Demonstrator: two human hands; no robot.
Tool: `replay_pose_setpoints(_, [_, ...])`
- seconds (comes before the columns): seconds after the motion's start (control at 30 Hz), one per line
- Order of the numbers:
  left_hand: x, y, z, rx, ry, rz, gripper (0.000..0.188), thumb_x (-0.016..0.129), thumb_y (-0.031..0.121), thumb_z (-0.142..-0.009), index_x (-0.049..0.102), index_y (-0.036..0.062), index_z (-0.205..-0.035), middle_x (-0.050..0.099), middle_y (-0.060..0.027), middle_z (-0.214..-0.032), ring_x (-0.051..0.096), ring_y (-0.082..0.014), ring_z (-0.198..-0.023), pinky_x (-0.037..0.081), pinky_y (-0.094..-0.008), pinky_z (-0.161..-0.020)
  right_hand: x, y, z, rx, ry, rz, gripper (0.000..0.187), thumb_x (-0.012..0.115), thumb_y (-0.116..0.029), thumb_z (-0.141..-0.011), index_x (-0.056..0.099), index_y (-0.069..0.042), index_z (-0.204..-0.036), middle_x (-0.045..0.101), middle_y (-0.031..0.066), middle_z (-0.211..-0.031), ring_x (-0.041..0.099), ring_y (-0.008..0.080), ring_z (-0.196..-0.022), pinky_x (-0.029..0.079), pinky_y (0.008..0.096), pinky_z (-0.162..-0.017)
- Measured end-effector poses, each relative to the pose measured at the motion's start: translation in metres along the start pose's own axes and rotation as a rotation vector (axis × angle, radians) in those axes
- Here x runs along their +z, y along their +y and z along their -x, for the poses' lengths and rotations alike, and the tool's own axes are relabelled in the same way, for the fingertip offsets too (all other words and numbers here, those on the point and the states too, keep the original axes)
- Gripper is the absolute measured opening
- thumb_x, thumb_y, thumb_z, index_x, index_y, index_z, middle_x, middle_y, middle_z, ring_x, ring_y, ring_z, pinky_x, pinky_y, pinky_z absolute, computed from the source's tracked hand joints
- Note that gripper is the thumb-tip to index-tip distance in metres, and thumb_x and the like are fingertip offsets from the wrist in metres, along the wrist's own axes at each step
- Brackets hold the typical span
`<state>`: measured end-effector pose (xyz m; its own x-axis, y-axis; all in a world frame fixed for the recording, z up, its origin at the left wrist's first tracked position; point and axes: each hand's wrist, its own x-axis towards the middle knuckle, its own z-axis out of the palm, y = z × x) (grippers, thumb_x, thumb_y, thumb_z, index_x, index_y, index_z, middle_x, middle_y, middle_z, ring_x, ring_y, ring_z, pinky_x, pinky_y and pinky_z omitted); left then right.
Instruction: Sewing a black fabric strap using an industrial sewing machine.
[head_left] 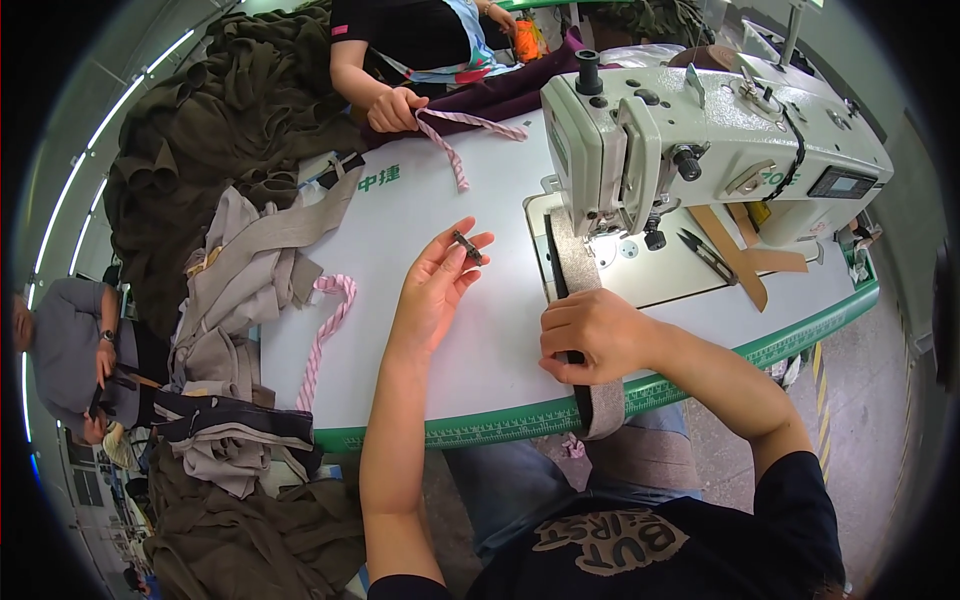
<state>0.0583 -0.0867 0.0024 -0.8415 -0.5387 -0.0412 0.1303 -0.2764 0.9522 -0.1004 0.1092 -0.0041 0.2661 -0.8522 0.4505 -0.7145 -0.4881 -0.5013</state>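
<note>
My left hand is raised over the white table, palm up. Between its thumb and fingers it pinches a small dark metal part, too small to tell its kind. A beige fabric strip with a dark edge runs from beside the needle area of the sewing machine down over the table's front edge. Lying on that strip is my right hand, fingers curled closed around it. A pair of thread snips rests on the metal bed plate, right of the needle area.
Pink-and-white twisted cord lies at the table's left; another person's hand holds a similar cord at the far side. Beige garment pieces and dark cloth heaps crowd the left. Tan card strips lie under the machine arm.
</note>
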Motion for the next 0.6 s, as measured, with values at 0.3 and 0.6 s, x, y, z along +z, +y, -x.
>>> replay_pose_setpoints(0.3, [-0.0007,-0.0041,0.0004,-0.002,-0.009,0.004,0.039,0.053,0.017,-0.104,0.052,0.0096,-0.143,0.065,-0.0085,-0.129,0.060,-0.0090,-0.103,0.046,-0.0243,-0.090,-0.0021,-0.0032,0.0006,-0.013,0.003,0.009,0.017,0.070,-0.019,-0.079,0.061,-0.008,-0.070,0.056,0.0059,-0.071,0.060,0.0265,-0.070,0.050,0.0401,-0.061])
replay_pose_setpoints(0.6, [0.0012,-0.0021,0.0009,-0.008,-0.009,-0.010,0.039,0.053,0.014,-0.104,0.052,0.0081,-0.142,0.064,-0.0086,-0.129,0.060,-0.0095,-0.102,0.047,-0.0234,-0.088,-0.0026,-0.0044,0.0008,-0.008,0.004,0.013,0.018,0.069,-0.020,-0.080,0.061,-0.008,-0.070,0.056,0.0056,-0.071,0.061,0.0261,-0.070,0.050,0.0401,-0.061])
